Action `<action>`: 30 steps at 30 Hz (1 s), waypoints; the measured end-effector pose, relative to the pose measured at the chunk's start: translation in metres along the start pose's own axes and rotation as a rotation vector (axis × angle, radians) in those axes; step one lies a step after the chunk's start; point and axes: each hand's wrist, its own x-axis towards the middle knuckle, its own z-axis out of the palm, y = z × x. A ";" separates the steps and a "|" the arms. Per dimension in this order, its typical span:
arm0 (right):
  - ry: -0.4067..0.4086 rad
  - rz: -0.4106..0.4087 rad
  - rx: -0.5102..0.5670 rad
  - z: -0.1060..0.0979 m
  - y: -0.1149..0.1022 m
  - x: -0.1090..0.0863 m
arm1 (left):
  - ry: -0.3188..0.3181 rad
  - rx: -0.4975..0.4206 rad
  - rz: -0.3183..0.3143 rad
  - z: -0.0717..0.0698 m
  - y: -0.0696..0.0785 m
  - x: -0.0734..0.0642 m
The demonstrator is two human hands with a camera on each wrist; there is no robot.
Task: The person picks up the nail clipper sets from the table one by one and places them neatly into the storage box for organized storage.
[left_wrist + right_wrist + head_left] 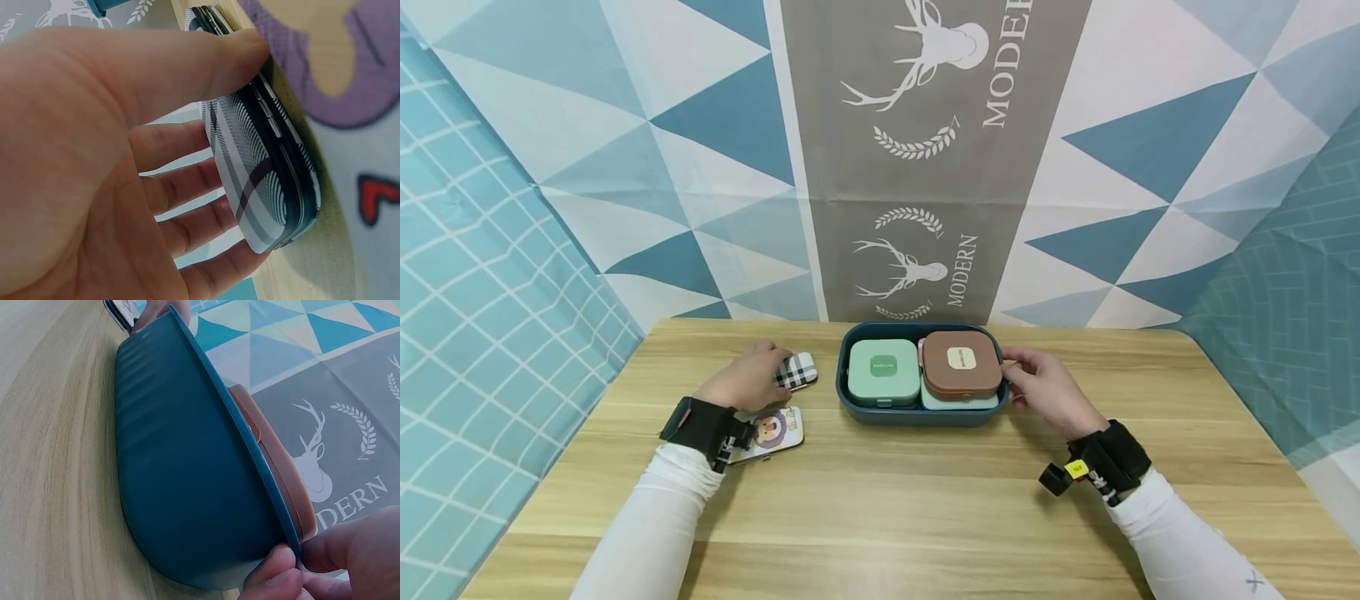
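My left hand (739, 377) is around a black-and-white plaid case (797, 371) on the left of the table. In the left wrist view, thumb and fingers grip the plaid case (247, 187), a slim hinged box with rounded corners. Just nearer to me lies a flat case with a lion picture (786, 429), partly under the wrist. At the right end of a dark blue bin (917, 417), my right hand (1051, 390) pinches the rim between thumb and fingers. Inside sit a mint green case (883, 383) and a brown case (943, 377), the brown one on top of a pale case.
The bin stands near the table's back edge, before a patterned cloth wall (910, 183). A pink edge (921, 350) shows between the two upper cases. Bare wooden tabletop (880, 508) stretches in front of the bin.
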 end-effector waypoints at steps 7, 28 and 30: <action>-0.005 -0.009 -0.010 0.000 0.003 0.000 | 0.002 0.018 0.013 0.001 0.001 0.000; 0.007 -0.008 -0.014 0.000 0.002 0.000 | 0.015 0.019 0.032 -0.009 0.002 -0.008; 0.005 -0.010 -0.014 0.001 0.003 0.000 | 0.015 0.015 0.031 -0.010 0.002 -0.009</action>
